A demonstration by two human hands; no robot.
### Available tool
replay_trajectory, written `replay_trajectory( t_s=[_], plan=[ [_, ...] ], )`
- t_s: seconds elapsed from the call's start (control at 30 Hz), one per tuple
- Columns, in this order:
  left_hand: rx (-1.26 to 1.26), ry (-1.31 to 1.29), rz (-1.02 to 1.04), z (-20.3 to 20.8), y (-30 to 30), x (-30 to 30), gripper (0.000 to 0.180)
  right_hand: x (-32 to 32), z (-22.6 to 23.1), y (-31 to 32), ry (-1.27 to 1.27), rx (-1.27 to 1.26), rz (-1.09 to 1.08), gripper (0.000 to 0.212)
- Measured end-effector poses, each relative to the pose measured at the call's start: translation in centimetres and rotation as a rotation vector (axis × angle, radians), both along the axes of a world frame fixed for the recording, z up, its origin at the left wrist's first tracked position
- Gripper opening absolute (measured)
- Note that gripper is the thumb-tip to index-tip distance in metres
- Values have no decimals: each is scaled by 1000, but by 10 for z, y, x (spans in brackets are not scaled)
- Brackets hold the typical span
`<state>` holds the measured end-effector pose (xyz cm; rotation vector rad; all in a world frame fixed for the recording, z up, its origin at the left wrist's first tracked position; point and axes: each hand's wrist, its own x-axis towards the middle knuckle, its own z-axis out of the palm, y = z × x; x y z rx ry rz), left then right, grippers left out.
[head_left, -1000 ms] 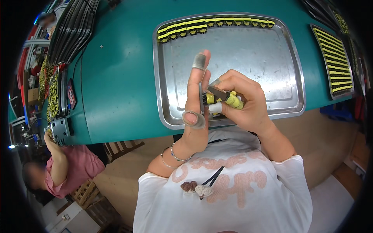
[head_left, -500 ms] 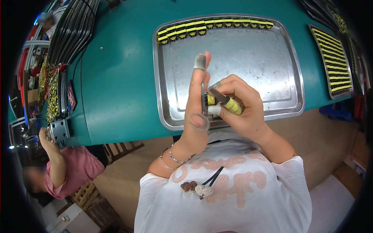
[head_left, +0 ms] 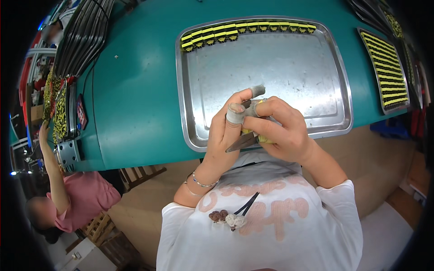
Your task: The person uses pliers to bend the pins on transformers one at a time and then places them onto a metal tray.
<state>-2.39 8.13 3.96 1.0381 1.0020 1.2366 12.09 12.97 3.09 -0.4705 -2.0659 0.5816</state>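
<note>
1. Here, my left hand [head_left: 226, 135] and right hand [head_left: 282, 131] meet over the near rim of a steel tray [head_left: 271, 67], both clenched around one small yellow piece [head_left: 253, 135] that shows only as a sliver between my fingers.
2. My right hand also grasps a pair of dark scissors [head_left: 242, 142], whose blades poke out toward my left palm, just below the yellow piece and touching it, as far as I can tell.
3. Grey guards cover my left fingertips [head_left: 235, 113], which stand upright just beside my right knuckles.
4. Beyond my grip, the tray's floor lies bare up to a row of yellow-and-black pieces [head_left: 244, 30] lined along its far edge, well apart from my hands.
5. To the left of my grip, teal tabletop [head_left: 135, 90] stretches open to a stack of dark trays [head_left: 81, 36] at its far corner.
6. To the right, a second tray filled with yellow-and-black pieces [head_left: 389, 67] sits near the table's edge.
7. Directly under my wrists, the table edge drops away.
8. Off my left elbow, another person in a pink top [head_left: 77, 198] reaches up to the table's end.
</note>
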Motion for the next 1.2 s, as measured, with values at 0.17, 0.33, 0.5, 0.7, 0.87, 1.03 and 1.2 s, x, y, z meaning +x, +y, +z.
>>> replay_trajectory(
  t_s=[0.17, 0.33, 0.5, 0.7, 0.87, 1.03, 1.2],
  plan=[
    [50, 137, 279, 1, -1, -21, 34, 17, 20, 2, -6, -122, -98, 55],
    [7, 710, -63, 6, -13, -42, 31, 18, 26, 38, -47, -355, -202, 33],
    [202, 927, -72, 9, -22, -35, 35, -4, 23, 78, -285, -133, -238, 28],
    [128, 916, -52, 12, -27, -45, 36, -48, -7, 120, -354, -35, -323, 25],
    [70, 872, -53, 15, -34, -67, 37, -75, -7, 118, -391, -56, -346, 25],
    [98, 918, -56, 13, -39, -85, 39, -97, -12, 117, -373, 6, -371, 24],
    [136, 938, -29, 6, -42, -95, 36, -103, -21, 116, -354, 35, -384, 22]
  ],
)
